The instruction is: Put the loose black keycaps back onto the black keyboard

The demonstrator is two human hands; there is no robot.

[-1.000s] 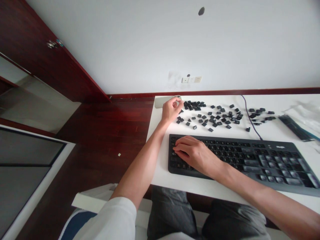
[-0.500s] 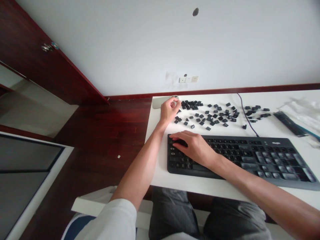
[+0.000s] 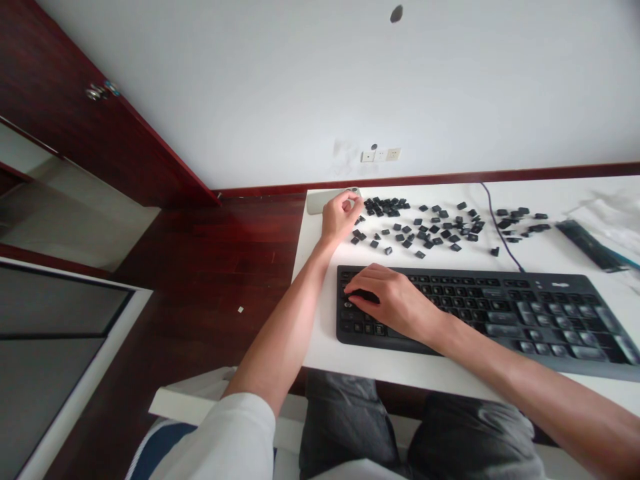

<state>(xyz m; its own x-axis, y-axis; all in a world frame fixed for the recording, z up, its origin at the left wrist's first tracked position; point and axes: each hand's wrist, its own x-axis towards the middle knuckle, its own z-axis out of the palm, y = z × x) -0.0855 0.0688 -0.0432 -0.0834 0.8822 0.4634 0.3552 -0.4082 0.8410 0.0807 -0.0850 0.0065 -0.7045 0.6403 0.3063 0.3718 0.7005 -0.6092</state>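
Note:
A black keyboard (image 3: 480, 300) lies along the front of the white table, some keys at its left end lacking caps. Over that left end is my right hand (image 3: 390, 293), its thumb and index fingertips close together at the keys; anything between them is too small to make out. Beyond the keyboard, my left hand (image 3: 341, 215) is curled with thumb and index pinched, beside a pile of black keycaps (image 3: 385, 207). What it pinches, if anything, is hidden. More loose keycaps (image 3: 440, 230) are scattered across the table behind the keyboard.
A pale object (image 3: 320, 201) stands at the table's far left corner, partly behind my left hand. The keyboard cable (image 3: 500, 233) runs to the back edge. A dark flat strip (image 3: 590, 245) and crumpled clear plastic (image 3: 607, 223) lie at the right.
My right hand has shifted slightly down from the keyboard's top left corner, and its thumb and index tips have come closer together. The left hand stays pinched near the pile.

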